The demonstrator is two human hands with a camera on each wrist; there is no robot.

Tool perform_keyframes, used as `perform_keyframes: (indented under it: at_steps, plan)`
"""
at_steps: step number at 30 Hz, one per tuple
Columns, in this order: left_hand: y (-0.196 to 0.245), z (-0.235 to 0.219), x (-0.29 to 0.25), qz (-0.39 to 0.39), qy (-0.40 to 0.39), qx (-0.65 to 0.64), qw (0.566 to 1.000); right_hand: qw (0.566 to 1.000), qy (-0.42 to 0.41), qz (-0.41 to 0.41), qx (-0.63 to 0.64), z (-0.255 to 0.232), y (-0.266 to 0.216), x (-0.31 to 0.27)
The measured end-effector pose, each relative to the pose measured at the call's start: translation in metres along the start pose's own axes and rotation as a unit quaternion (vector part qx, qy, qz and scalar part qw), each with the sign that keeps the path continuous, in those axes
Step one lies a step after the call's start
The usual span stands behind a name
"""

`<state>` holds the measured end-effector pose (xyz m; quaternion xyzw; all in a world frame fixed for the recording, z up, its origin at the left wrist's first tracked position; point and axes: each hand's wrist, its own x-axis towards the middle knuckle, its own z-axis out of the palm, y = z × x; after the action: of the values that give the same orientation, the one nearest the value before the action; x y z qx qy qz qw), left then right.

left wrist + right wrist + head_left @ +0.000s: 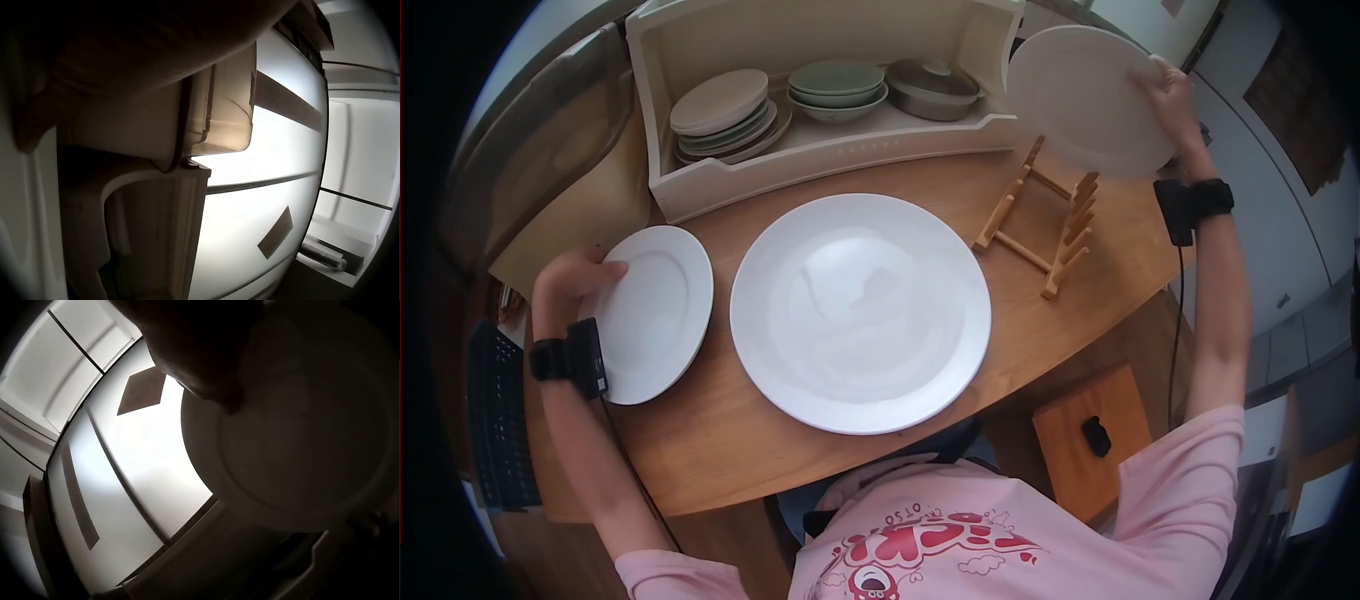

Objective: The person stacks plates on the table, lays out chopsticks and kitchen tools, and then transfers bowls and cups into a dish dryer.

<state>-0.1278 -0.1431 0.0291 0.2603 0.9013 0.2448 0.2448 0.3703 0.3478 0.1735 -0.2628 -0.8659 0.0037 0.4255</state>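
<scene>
My left hand (pixel 572 283) grips the left rim of a white plate (pixel 662 320) at the table's left side, thumb on its upper face. The plate is tilted; in the left wrist view only a pale strip of the plate (pixel 28 212) shows beside the dark hand (pixel 156 50). Up at the far right, my right hand (pixel 1173 100) holds another white plate (pixel 1080 95) by its right edge, thumb on its face. The right wrist view shows that plate (pixel 300 450) in shadow. Between the hands, a larger white plate (pixel 860 320) lies on the table.
A wooden plate rack (pixel 1022 250) stands on the wooden table (pixel 730 460), below the raised plate. At the back, a cream dish box (pixel 820 170) holds stacked plates (pixel 720 103), green bowls (pixel 837 78) and a lidded dish (pixel 932 90). A wooden stool (pixel 1065 430) stands below the front edge.
</scene>
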Motion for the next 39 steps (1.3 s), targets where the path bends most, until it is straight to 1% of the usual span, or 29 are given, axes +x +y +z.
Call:
perform_keyframes:
  at_steps: [1,3,5,6,7,8,9,10,11,13,14,16,18,19,20,22,23,24,25,26,28,30,33,35,37,39]
  plan:
    - [0.002,0.001,-0.003,0.001,0.006,-0.003,1.0,1.0,-0.002,-0.001,0.001,-0.004,-0.002,0.002]
    - [-0.001,0.002,-0.004,-0.006,0.011,-0.009,1.0,0.989,0.098,-0.086,-0.066,-0.01,-0.007,0.008]
    - [-0.006,0.002,0.001,0.024,0.025,0.012,0.999,0.984,0.128,-0.108,-0.052,-0.019,-0.037,0.005]
    - [-0.006,0.003,-0.001,0.014,0.022,0.012,1.0,0.976,0.119,-0.126,-0.129,-0.029,-0.036,0.009]
    - [-0.003,0.003,-0.004,0.019,0.009,-0.021,1.0,0.962,0.11,-0.143,-0.204,-0.039,-0.034,0.012]
    - [-0.002,0.002,-0.005,0.025,-0.001,-0.055,0.998,0.964,0.104,-0.143,-0.198,-0.038,-0.046,0.012]
    - [-0.006,0.001,0.001,0.011,-0.002,-0.059,0.998,0.986,0.135,-0.09,-0.039,-0.036,-0.059,0.011]
    - [-0.006,0.001,0.0,0.005,-0.002,-0.059,0.998,0.979,0.164,-0.034,0.119,-0.033,-0.07,0.009]
    - [-0.003,0.002,-0.002,-0.001,-0.015,-0.081,0.997,0.979,0.162,-0.033,0.122,-0.029,-0.074,0.009]
    - [-0.005,0.001,0.002,-0.006,-0.027,-0.101,0.995,0.956,0.106,0.011,0.273,-0.023,-0.081,0.006]
    - [-0.01,0.001,0.007,0.002,-0.015,-0.087,0.996,0.956,0.107,0.012,0.273,-0.018,-0.091,0.001]
    - [-0.014,-0.001,0.011,0.011,-0.001,-0.073,0.997,0.951,0.049,0.086,0.293,-0.003,-0.121,-0.014]
    - [-0.009,0.001,0.006,0.004,-0.014,-0.07,0.997,0.937,-0.014,0.158,0.311,0.016,-0.15,-0.029]
    - [-0.009,0.001,0.005,0.002,-0.013,-0.07,0.997,0.927,-0.046,0.194,0.319,0.024,-0.157,-0.032]
    - [-0.009,0.001,0.004,0.003,-0.019,-0.075,0.997,0.926,-0.047,0.194,0.321,0.034,-0.156,-0.036]
    - [-0.009,-0.001,0.005,0.003,-0.023,-0.079,0.997,0.861,-0.155,0.18,0.45,0.055,-0.152,-0.045]
    - [-0.009,-0.001,0.007,0.002,-0.014,-0.051,0.999,0.86,-0.155,0.179,0.451,0.062,-0.162,-0.05]
    - [-0.01,-0.001,0.008,0.001,-0.006,-0.023,1.0,0.85,-0.18,0.171,0.465,0.068,-0.175,-0.06]
    - [-0.012,-0.001,0.012,0.0,-0.006,-0.023,1.0,0.839,-0.205,0.161,0.478,0.074,-0.185,-0.068]
    - [-0.016,-0.001,0.016,0.005,-0.02,-0.042,0.999,0.838,-0.206,0.162,0.478,0.079,-0.189,-0.073]
    - [-0.022,-0.003,0.021,0.011,-0.034,-0.062,0.997,0.789,-0.256,0.192,0.524,0.088,-0.192,-0.082]
    - [-0.024,-0.006,0.025,0.015,-0.027,-0.019,0.999,0.787,-0.262,0.207,0.519,0.098,-0.194,-0.091]
    - [-0.029,-0.008,0.03,0.027,-0.025,-0.002,0.999,0.78,-0.272,0.223,0.517,0.105,-0.201,-0.101]
    - [-0.029,-0.009,0.029,0.025,-0.026,0.001,0.999,0.774,-0.278,0.224,0.523,0.109,-0.201,-0.103]
    - [-0.03,-0.009,0.03,0.024,-0.028,0.004,0.999,0.77,-0.292,0.202,0.531,0.114,-0.199,-0.105]
    - [-0.03,-0.007,0.031,0.022,-0.042,-0.029,0.998,0.769,-0.288,0.213,0.529,0.117,-0.201,-0.108]
